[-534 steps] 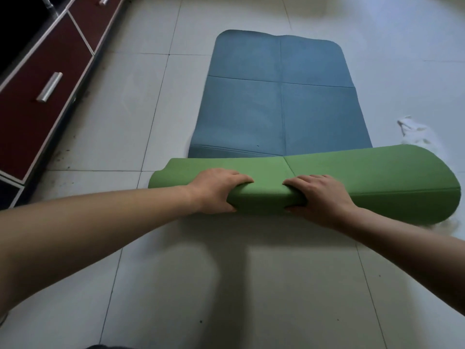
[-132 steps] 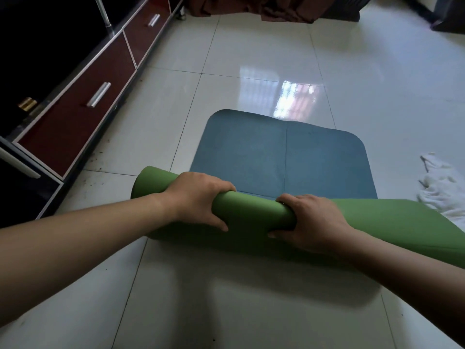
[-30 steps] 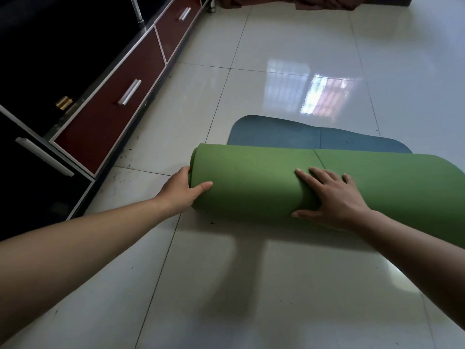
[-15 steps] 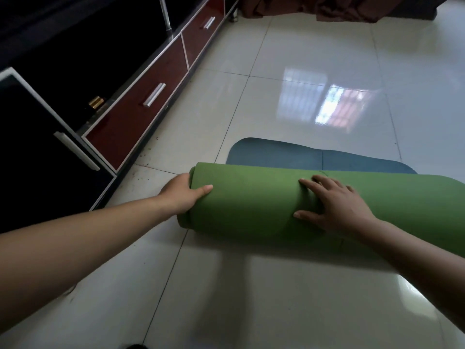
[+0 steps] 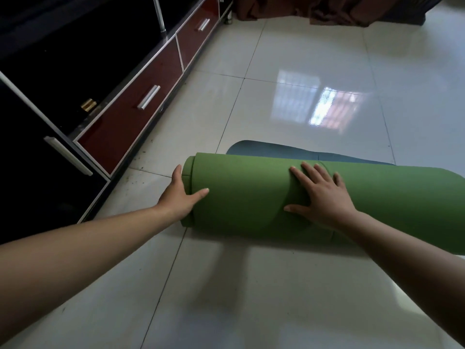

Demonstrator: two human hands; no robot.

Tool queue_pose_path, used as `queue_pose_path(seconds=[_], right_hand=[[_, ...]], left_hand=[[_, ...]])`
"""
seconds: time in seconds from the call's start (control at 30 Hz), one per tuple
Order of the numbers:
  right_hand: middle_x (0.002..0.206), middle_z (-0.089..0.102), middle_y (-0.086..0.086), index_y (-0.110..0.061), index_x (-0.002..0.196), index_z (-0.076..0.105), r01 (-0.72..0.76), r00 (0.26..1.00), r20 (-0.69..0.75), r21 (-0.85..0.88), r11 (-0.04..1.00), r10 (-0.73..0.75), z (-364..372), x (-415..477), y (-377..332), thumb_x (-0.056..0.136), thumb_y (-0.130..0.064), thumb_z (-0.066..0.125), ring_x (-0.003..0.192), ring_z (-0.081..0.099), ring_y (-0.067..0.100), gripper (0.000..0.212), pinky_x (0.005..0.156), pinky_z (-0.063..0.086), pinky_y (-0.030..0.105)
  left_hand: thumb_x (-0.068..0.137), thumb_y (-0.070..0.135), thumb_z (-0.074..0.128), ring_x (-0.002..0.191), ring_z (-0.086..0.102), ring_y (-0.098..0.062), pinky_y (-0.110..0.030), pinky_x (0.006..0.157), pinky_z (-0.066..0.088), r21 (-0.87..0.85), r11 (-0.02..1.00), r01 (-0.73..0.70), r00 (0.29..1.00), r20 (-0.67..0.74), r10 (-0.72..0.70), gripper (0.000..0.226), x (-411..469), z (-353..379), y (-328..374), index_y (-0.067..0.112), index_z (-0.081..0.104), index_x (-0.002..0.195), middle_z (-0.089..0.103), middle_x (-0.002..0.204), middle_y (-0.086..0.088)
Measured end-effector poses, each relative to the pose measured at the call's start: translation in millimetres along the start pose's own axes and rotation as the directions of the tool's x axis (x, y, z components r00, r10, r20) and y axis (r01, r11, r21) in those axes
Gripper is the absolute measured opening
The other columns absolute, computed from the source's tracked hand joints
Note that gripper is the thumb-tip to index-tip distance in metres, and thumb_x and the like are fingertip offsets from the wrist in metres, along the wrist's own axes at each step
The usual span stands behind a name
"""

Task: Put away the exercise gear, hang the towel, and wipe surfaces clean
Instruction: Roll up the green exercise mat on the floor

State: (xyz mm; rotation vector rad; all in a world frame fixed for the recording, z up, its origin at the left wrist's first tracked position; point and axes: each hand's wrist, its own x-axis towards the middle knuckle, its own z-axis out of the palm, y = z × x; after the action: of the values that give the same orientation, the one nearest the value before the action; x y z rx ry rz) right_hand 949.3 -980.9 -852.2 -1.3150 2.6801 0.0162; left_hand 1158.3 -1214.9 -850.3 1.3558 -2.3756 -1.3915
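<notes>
A yoga mat lies on the white tiled floor, almost fully rolled into a thick green roll (image 5: 246,197). Only a short blue strip of its flat end (image 5: 289,152) shows beyond the roll. My left hand (image 5: 180,197) presses flat against the roll's left end, thumb lying along the green surface. My right hand (image 5: 322,195) rests on top of the roll near its middle, fingers spread and straight. The roll's right end runs out of view. No towel is in view.
A low cabinet with dark red drawers (image 5: 136,109) and metal handles runs along the left, with a black door (image 5: 37,177) nearer me. Dark brown fabric (image 5: 314,8) hangs at the far end of the room. Glossy floor tiles (image 5: 302,71) stretch beyond the mat.
The roll has grown thicker and moved forward over the blue mat, leaving only a strip. My left hand shifted from the top to the roll's left end, and my right hand flattened.
</notes>
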Motion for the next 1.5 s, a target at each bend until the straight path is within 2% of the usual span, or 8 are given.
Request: queue_pose_path(seconds=[0.17, 0.4, 0.63, 0.8, 0.9, 1.17, 1.4, 1.5], right_hand=[[0.158, 0.007, -0.002, -0.038, 0.147, 0.006, -0.081, 0.996, -0.043, 0.028, 0.996, 0.082, 3.5, -6.6, -6.3, 0.078, -0.072, 0.045, 0.145, 0.002, 0.021, 0.087, 0.114, 0.009, 0.051], [0.157, 0.009, -0.002, -0.037, 0.147, 0.011, -0.09, 0.993, -0.07, 0.09, 0.992, 0.096, -9.7, -8.6, 0.0, 0.076, -0.073, 0.045, 0.145, 0.004, 0.021, 0.087, 0.115, 0.009, 0.049], [0.158, 0.004, -0.004, -0.035, 0.148, 0.004, -0.02, 1.0, -0.007, 0.056, 0.998, 0.021, -19.6, 1.5, -1.3, 0.064, -0.079, 0.053, 0.145, 0.002, 0.019, 0.106, 0.114, 0.007, 0.055], [0.157, 0.007, -0.004, -0.04, 0.147, 0.002, -0.003, 1.0, 0.028, 0.047, 0.999, 0.002, -22.0, 5.9, 2.4, 0.06, -0.084, 0.049, 0.144, 0.005, 0.019, 0.107, 0.112, 0.009, 0.056], [0.157, 0.009, -0.003, -0.04, 0.146, 0.002, 0.013, 1.0, 0.025, 0.011, 1.0, -0.013, -20.3, 1.5, 4.5, 0.06, -0.086, 0.044, 0.143, 0.007, 0.02, 0.106, 0.112, 0.013, 0.054], [0.153, 0.022, -0.006, -0.041, 0.146, 0.011, 0.122, 0.991, 0.051, -0.002, 0.993, -0.121, -31.8, -22.5, 13.7, 0.05, -0.096, 0.019, 0.14, 0.019, 0.016, 0.11, 0.112, 0.022, 0.042], [0.148, 0.033, -0.009, -0.042, 0.143, 0.025, 0.167, 0.974, 0.142, 0.08, 0.983, -0.177, -47.3, -20.9, -20.1, 0.054, -0.09, 0.032, 0.134, 0.031, 0.016, 0.101, 0.107, 0.034, 0.037], [0.147, 0.033, -0.008, -0.039, 0.143, 0.026, 0.133, 0.977, 0.16, 0.077, 0.988, -0.144, -38.6, -5.7, -32.1, 0.058, -0.087, 0.039, 0.134, 0.03, 0.017, 0.098, 0.108, 0.032, 0.04]], left_hand=[[0.083, 0.037, 0.067, 0.109, 0.049, -0.022, -0.035, 0.089, 0.045, -0.059, 0.997, 0.047, 0.997, -0.051, -0.05, 0.059, -4.3, 9.3, -14.4, 0.014, 0.037, 0.128, 0.051, 0.121, -0.003], [0.085, 0.03, 0.066, 0.097, 0.047, -0.015, -0.031, 0.082, 0.043, -0.143, 0.98, -0.14, 0.98, -0.163, 0.116, 0.049, -4.0, 3.2, 12.4, 0.015, 0.04, 0.123, 0.046, 0.1, 0.008], [0.083, 0.031, 0.068, 0.105, 0.05, -0.02, -0.035, 0.088, 0.047, -0.155, 0.973, -0.171, 0.974, -0.177, 0.143, 0.057, -9.2, -0.2, 16.4, 0.016, 0.039, 0.13, 0.049, 0.109, 0.005], [0.084, 0.031, 0.068, 0.133, 0.035, -0.018, -0.039, 0.11, 0.034, -0.115, 0.969, -0.218, 0.968, -0.152, 0.2, 0.081, -12.9, -3.2, 15.0, 0.033, 0.017, 0.147, 0.034, 0.149, 0.003], [0.085, 0.03, 0.066, 0.131, 0.04, -0.017, -0.038, 0.109, 0.036, -0.088, 0.966, -0.244, 0.967, -0.096, 0.235, 0.074, -16.9, -4.6, 14.5, 0.031, 0.026, 0.146, 0.04, 0.146, 0.004], [0.086, 0.035, 0.064, 0.112, 0.053, -0.017, -0.03, 0.095, 0.044, -0.041, 0.996, -0.082, 0.996, 0.033, 0.083, 0.064, -55.2, -10.5, 12.8, 0.018, 0.036, 0.141, 0.053, 0.132, -0.001], [0.087, 0.029, 0.063, 0.088, 0.055, -0.013, -0.027, 0.083, 0.043, -0.107, 0.984, 0.146, 0.974, 0.19, -0.124, 0.054, -57.3, -41.9, 2.6, 0.01, 0.045, 0.135, 0.055, 0.098, 0.005], [0.083, 0.032, 0.068, 0.1, 0.056, -0.018, -0.035, 0.092, 0.047, -0.096, 0.983, 0.156, 0.981, 0.133, -0.142, 0.061, -44.9, -45.0, -6.8, 0.016, 0.043, 0.137, 0.057, 0.119, 0.001]])
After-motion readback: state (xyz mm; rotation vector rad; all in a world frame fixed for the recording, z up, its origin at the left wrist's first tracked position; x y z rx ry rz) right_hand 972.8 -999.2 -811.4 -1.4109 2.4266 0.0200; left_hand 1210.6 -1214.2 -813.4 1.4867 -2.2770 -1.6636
